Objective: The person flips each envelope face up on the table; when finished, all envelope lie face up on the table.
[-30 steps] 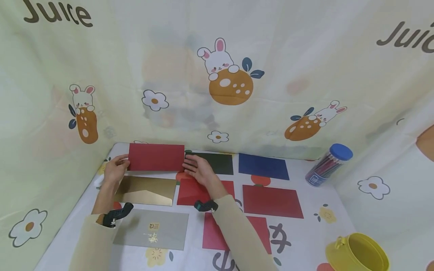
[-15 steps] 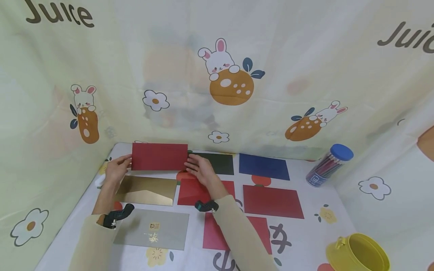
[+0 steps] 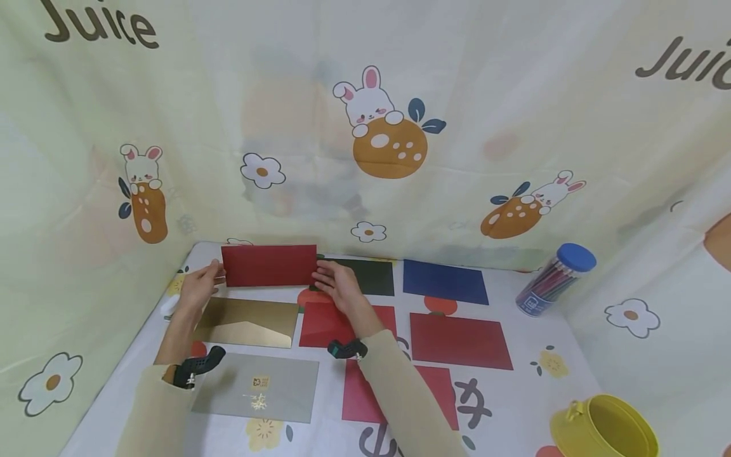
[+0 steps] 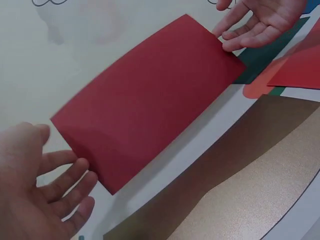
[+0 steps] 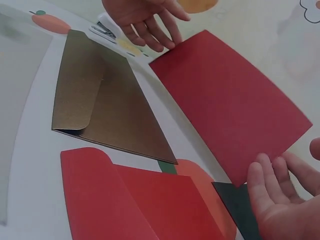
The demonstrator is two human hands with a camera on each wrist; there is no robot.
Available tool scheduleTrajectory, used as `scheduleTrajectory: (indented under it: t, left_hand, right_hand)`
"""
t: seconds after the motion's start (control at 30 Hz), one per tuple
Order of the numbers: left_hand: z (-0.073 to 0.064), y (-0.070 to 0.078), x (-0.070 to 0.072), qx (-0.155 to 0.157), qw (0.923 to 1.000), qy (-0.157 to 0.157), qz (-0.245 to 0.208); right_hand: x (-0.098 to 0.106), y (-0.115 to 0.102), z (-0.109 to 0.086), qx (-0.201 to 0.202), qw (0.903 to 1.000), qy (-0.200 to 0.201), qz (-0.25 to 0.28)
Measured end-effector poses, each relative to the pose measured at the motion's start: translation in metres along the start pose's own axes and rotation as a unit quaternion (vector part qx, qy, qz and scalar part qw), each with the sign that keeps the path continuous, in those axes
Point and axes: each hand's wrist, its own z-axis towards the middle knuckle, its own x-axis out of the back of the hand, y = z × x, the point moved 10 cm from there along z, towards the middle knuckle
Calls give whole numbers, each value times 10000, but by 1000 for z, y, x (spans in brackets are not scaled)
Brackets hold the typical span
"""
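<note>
A plain dark red envelope [image 3: 270,266] is tilted up at the back left of the table, its lower long edge throwing a shadow on the cloth in the left wrist view. My left hand [image 3: 198,285] touches its left short edge with the fingertips, the thumb lifted off. At the opposite short edge, my right hand [image 3: 341,287] rests its extended fingertips, with the thumb standing apart in the right wrist view. In front lies a gold envelope [image 3: 248,322]. A bright red envelope [image 3: 320,324] lies partly under my right wrist, and a dark green envelope [image 3: 374,277] is behind that hand.
A blue envelope [image 3: 445,282], a red one [image 3: 461,341], a pinkish red one [image 3: 360,400] and a grey one [image 3: 257,387] lie around. At the right stand a blue-lidded tub of pencils [image 3: 551,282] and a yellow bucket [image 3: 605,425]. Patterned curtains [image 3: 308,209] enclose the table.
The dark red envelope has shifted slightly right, and its upper edge has tipped a little lower. Both hands have stayed at its ends, the left drifting slightly right.
</note>
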Motion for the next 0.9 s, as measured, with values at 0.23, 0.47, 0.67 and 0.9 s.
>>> scheduleTrajectory:
  t: [0.23, 0.47, 0.67, 0.9]
  left_hand:
    - [-1, 1, 1, -11, 9993, -117, -367]
    - [0, -6, -1, -84, 9998, -161, -111]
    - [0, -8, -7, -505, 9956, -218, 756]
    - [-1, -2, -5, -1116, 9751, 367, 1883]
  right_hand:
    - [-9, -2, -1, 38, 9998, -190, -83]
    - [-14, 2, -1, 131, 9981, -247, -551]
    - [-12, 6, 1, 423, 9920, -183, -1177]
    - [-15, 13, 1, 705, 9637, 159, -2571]
